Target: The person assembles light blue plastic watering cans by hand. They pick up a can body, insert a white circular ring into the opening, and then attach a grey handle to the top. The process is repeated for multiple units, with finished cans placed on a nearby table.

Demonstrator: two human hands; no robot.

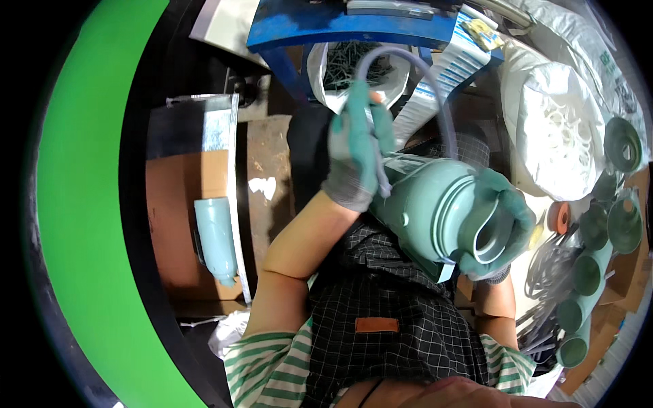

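Observation:
A pale green flask-shaped housing lies tilted across my lap, its round open mouth toward the lower right. My right hand, in a grey-green glove, is closed round the neck by that mouth. My left hand, gloved too, is closed on a bendy translucent tube. The tube arches up from my fingers and over to the right, smeared by motion. Its lower end shows below my left palm, beside the housing's wall. Whether the tube touches the housing I cannot tell.
Pale green funnel-shaped parts line the right side, near a bundle of grey tubes. White rings fill a bag; dark screws fill another bag under a blue table. Left, a light blue flask lies in a carton.

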